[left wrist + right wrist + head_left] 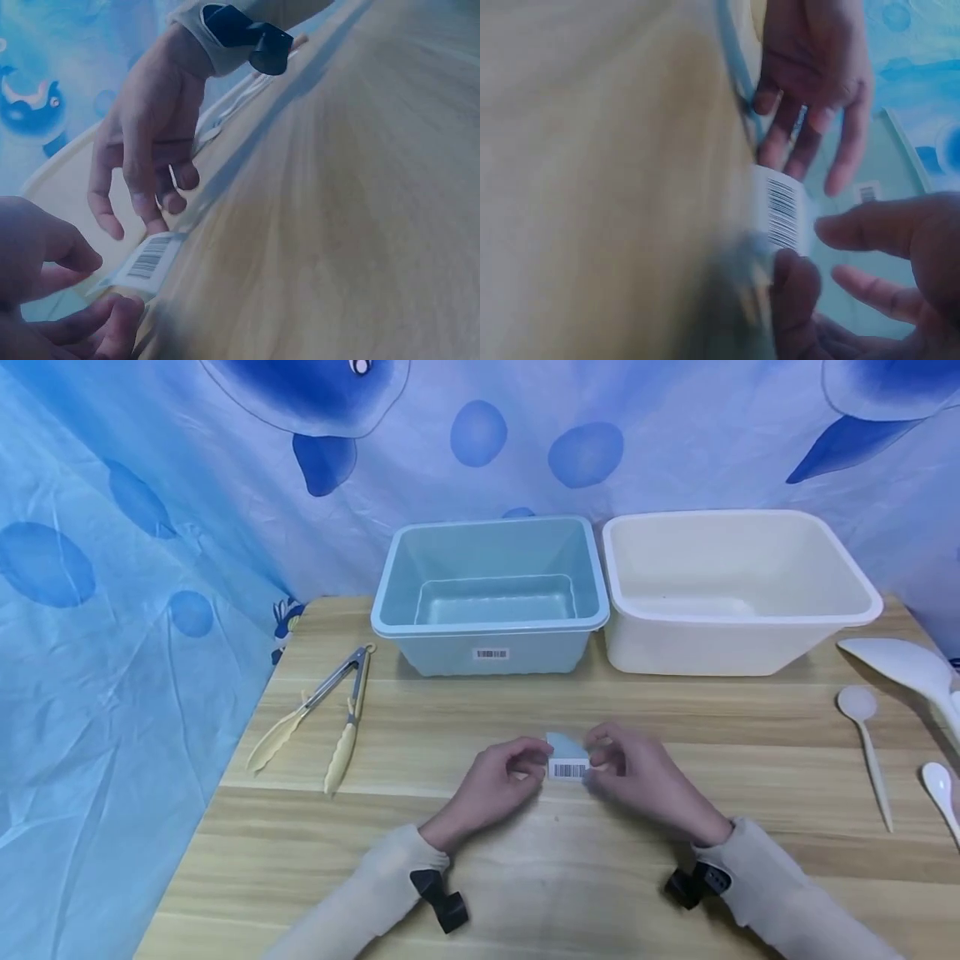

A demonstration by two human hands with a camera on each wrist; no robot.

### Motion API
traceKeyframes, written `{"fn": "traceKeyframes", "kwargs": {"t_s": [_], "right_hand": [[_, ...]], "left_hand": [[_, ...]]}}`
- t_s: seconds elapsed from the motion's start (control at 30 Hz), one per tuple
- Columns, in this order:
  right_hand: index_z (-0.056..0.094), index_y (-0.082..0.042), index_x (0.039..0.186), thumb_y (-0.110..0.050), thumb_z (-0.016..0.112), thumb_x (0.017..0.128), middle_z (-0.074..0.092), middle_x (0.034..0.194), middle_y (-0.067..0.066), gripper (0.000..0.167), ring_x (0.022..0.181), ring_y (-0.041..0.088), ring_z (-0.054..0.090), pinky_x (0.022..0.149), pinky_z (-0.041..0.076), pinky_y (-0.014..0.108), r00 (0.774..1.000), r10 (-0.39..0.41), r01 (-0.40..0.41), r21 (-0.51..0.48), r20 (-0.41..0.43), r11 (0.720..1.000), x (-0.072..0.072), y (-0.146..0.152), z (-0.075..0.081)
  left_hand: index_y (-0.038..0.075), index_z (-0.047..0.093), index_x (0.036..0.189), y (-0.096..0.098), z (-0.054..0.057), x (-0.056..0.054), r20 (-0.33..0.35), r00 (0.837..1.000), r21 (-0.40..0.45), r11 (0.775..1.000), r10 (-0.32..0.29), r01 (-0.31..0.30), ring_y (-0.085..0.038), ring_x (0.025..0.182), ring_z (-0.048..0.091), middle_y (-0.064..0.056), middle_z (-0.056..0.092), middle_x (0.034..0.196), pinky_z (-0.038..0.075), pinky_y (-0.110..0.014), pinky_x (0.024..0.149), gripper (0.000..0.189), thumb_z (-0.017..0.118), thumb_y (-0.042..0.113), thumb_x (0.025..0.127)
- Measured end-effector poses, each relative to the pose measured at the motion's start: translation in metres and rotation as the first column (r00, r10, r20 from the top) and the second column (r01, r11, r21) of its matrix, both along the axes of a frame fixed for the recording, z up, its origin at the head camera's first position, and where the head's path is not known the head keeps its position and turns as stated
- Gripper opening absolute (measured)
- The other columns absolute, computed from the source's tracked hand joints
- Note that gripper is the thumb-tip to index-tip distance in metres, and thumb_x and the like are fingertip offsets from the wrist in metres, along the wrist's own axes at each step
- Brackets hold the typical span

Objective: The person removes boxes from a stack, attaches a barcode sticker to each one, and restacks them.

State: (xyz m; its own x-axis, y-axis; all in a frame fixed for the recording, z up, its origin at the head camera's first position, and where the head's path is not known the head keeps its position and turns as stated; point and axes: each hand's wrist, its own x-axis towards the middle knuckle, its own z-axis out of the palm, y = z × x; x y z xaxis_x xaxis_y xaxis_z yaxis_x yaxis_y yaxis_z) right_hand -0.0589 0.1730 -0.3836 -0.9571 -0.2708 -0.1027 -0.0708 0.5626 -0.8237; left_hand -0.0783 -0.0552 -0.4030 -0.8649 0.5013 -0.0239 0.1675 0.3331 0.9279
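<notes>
Apparently light and curved along its top, a small pale-blue piece (566,746) sits between the left hand (501,781) and the right hand (647,777), fingertips bent in at either end; each thumb and index finger show a gap, but with the contact partly hidden and blurred I cannot tell whether either hand pinches it. Its near side bears a flat white barcode label (568,769). Beyond stand two smooth rectangular tubs with rounded rims, a blue tub (491,629) and a white tub (690,647), side by side. Splayed tongs (350,718), metal with cream tips, lie leftward on the wood-grained table (480,718); a creased blue patterned curtain (60,710) hangs behind and to the left
</notes>
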Motion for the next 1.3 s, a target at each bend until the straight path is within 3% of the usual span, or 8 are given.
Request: {"fn": "traceKeyframes", "kwargs": {"t_s": [0.23, 0.43, 0.73, 0.83, 0.9, 1.07, 1.17, 1.3], "right_hand": [[0.059, -0.008, 0.111, -0.005, 0.07, 0.084, 0.071, 0.089, 0.009, 0.029, 0.074, 0.014, 0.066, 0.063, 0.052, 0.023, 0.993, -0.108, 0.111, -0.064, 0.043, 0.992, 0.005, -0.008, -0.015], [0.06, -0.006, 0.106, -0.001, 0.069, 0.084, 0.07, 0.083, 0.01, 0.024, 0.066, 0.015, 0.066, 0.056, 0.054, 0.025, 0.99, -0.125, 0.132, -0.132, 0.06, 0.982, 0.006, -0.007, -0.017], [0.062, -0.003, 0.104, -0.002, 0.069, 0.085, 0.068, 0.084, 0.013, 0.019, 0.067, 0.02, 0.069, 0.057, 0.058, 0.03, 0.992, -0.118, 0.126, -0.254, 0.047, 0.959, 0.01, -0.009, -0.015], [0.065, -0.006, 0.102, -0.005, 0.071, 0.085, 0.068, 0.084, 0.007, 0.019, 0.07, 0.014, 0.066, 0.059, 0.056, 0.026, 0.991, -0.124, 0.113, -0.174, -0.055, 0.978, 0.012, -0.011, -0.012], [0.068, -0.009, 0.101, -0.006, 0.074, 0.083, 0.066, 0.086, 0.003, 0.019, 0.072, 0.011, 0.062, 0.061, 0.054, 0.023, 0.975, -0.117, 0.104, -0.078, -0.191, 0.992, 0.013, -0.012, -0.01], [0.073, -0.012, 0.095, -0.011, 0.079, 0.078, 0.06, 0.096, 0.001, 0.018, 0.078, 0.01, 0.056, 0.064, 0.051, 0.024, 0.861, -0.033, 0.094, 0.096, -0.507, 0.991, 0.012, -0.016, -0.004], [0.075, -0.012, 0.093, -0.012, 0.079, 0.079, 0.062, 0.098, -0.001, 0.015, 0.081, 0.01, 0.058, 0.066, 0.052, 0.025, 0.829, 0.001, 0.071, 0.108, -0.559, 0.992, 0.01, -0.019, -0.002], [0.075, -0.011, 0.091, -0.011, 0.078, 0.08, 0.066, 0.094, -0.003, 0.012, 0.081, 0.008, 0.06, 0.067, 0.054, 0.026, 0.837, -0.009, 0.065, 0.082, -0.548, 0.995, 0.008, -0.021, -0.001]], "left_hand": [[-0.001, 0.064, 0.116, 0.005, 0.002, 0.001, -0.001, 1.0, -0.041, 0.999, 0.007, -0.007, -0.017, 0.091, 0.066, -0.014, 0.072, 0.103, 0.053, -0.016, 0.073, 0.03, 0.06, -0.003, 0.086], [-0.001, 0.064, 0.117, 0.008, 0.002, 0.003, 0.07, 0.997, -0.012, 1.0, 0.019, -0.018, -0.02, 0.087, 0.069, -0.017, 0.072, 0.098, 0.051, -0.015, 0.067, 0.033, 0.061, -0.005, 0.084], [0.003, 0.065, 0.117, 0.013, 0.006, 0.004, 0.194, 0.979, 0.099, 0.992, 0.06, -0.08, -0.019, 0.09, 0.069, -0.016, 0.071, 0.102, 0.054, -0.017, 0.075, 0.035, 0.066, -0.006, 0.082], [0.003, 0.067, 0.114, 0.015, 0.007, 0.005, 0.202, 0.975, 0.124, 0.985, 0.091, -0.117, -0.016, 0.089, 0.068, -0.016, 0.072, 0.101, 0.055, -0.017, 0.074, 0.034, 0.068, -0.006, 0.081], [0.003, 0.068, 0.113, 0.017, 0.008, 0.006, 0.193, 0.975, 0.132, 0.982, 0.111, -0.138, -0.014, 0.087, 0.067, -0.016, 0.072, 0.1, 0.055, -0.017, 0.073, 0.033, 0.069, -0.007, 0.081], [0.002, 0.068, 0.112, 0.021, 0.012, 0.007, 0.182, 0.974, 0.156, 0.974, 0.137, -0.166, -0.011, 0.085, 0.065, -0.015, 0.071, 0.101, 0.054, -0.016, 0.072, 0.033, 0.067, -0.008, 0.081], [0.001, 0.068, 0.112, 0.024, 0.012, 0.007, 0.195, 0.971, 0.183, 0.968, 0.138, -0.174, -0.012, 0.087, 0.065, -0.016, 0.07, 0.104, 0.054, -0.016, 0.075, 0.033, 0.066, -0.01, 0.081], [-0.003, 0.067, 0.112, 0.027, 0.011, 0.007, 0.2, 0.97, 0.209, 0.961, 0.141, -0.183, -0.015, 0.091, 0.065, -0.018, 0.069, 0.109, 0.055, -0.018, 0.08, 0.032, 0.064, -0.011, 0.081]]}}
